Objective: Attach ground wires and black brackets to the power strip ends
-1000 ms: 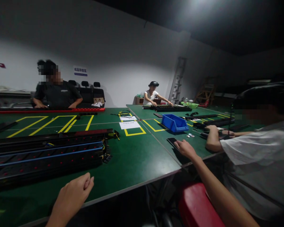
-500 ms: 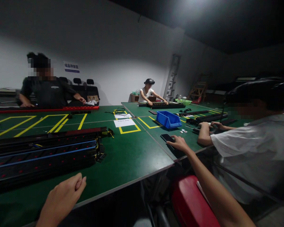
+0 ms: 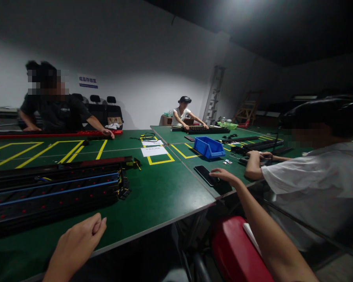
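Note:
My left hand [image 3: 81,241] is held above the table's front edge with its fingers curled into a loose fist, and I see nothing in it. In front of it lies a long black assembly [image 3: 61,192] with blue strips, red dots and some yellow wire ends. My right hand [image 3: 226,177] reaches out over the right part of the table, its fingers extended and not wrapped round anything. A dark smartphone [image 3: 203,174] lies flat on the table by those fingertips. The fingers overlap the phone's right edge; whether they touch it I cannot tell.
A blue bin [image 3: 209,149] and white paper sheets [image 3: 154,151] sit on the green table [image 3: 164,188]. A red stool [image 3: 235,246] stands below my right arm. One co-worker [image 3: 317,176] sits close at right; two others work across the table.
My right hand has let go of the phone, which now lies further left on the table, and has moved slightly right. The left co-worker's hand has moved right and down. My left hand is nearly still.

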`<state>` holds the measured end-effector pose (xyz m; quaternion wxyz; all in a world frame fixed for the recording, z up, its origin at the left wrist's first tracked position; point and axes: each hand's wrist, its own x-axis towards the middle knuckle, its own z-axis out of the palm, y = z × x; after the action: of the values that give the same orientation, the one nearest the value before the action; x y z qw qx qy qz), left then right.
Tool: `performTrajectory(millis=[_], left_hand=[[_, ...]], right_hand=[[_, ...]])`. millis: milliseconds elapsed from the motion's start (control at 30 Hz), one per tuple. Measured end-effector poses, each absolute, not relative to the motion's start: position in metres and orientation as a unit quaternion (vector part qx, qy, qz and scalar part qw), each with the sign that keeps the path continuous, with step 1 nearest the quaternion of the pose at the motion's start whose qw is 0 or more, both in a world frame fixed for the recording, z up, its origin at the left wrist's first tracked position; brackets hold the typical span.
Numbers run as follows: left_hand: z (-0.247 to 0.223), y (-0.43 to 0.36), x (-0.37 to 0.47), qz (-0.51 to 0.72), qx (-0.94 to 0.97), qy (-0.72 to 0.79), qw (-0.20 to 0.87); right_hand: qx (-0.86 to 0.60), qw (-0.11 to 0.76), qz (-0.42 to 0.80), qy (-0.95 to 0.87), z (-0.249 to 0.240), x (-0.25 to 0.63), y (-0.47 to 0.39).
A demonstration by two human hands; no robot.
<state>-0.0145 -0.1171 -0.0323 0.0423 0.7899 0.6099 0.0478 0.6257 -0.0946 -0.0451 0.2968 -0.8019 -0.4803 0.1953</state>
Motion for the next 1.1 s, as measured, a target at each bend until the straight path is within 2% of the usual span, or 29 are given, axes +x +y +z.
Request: performTrajectory(millis=[500, 1100], left_hand=[[-0.036, -0.116, -0.019, 0.058, 0.793, 0.606, 0.037], [-0.036, -0.115, -0.018, 0.083, 0.794, 0.600, 0.048]], right_hand=[[-0.781, 0.301, 0.273, -0.474, -0.044, 0.633, -0.100], [-0.778, 0.324, 0.241, -0.482, -0.037, 0.615, -0.102]])
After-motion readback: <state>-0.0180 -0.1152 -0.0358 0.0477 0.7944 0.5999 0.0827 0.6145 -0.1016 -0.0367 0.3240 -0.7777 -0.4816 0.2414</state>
